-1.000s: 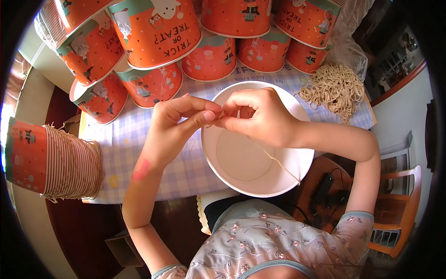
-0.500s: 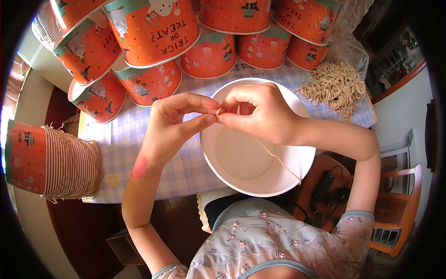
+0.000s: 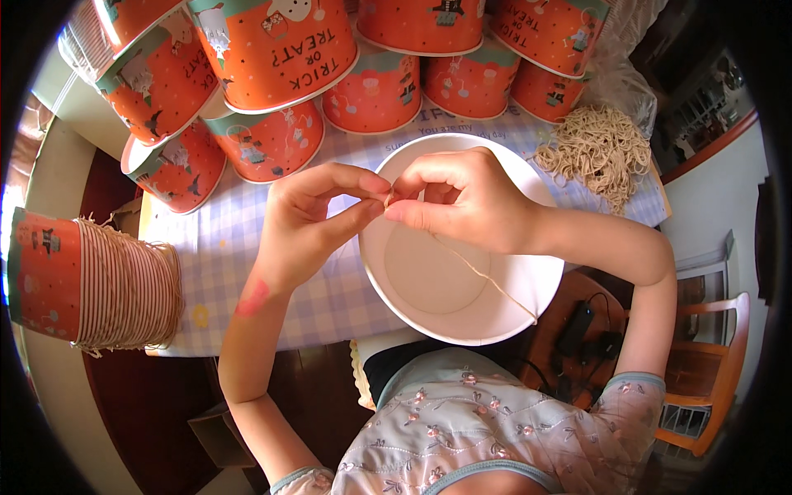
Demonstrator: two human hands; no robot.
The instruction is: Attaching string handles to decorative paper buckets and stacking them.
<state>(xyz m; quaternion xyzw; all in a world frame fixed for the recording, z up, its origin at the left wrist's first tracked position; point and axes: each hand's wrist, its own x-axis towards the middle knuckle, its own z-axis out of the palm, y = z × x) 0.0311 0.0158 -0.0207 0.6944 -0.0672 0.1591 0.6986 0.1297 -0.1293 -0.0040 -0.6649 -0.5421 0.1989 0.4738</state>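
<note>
I am seeing thin, near-straight beige twine [image 3: 477, 271] running across a smooth, round white paper bucket [image 3: 450, 328] to its rim; left hand [image 3: 301, 216] and right hand [image 3: 472, 202] are pinching it, fingertips almost meeting.

Dark capitals [image 3: 318, 59] and blue lettering [image 3: 450, 129].
The capitals stand upside down on the large orange front bucket [image 3: 247, 78], its left neighbour [image 3: 155, 87] and the upper-right bucket [image 3: 540, 40]; the lettering, partly hidden by buckets, runs upright across the checked tablecloth [image 3: 235, 280].
</note>
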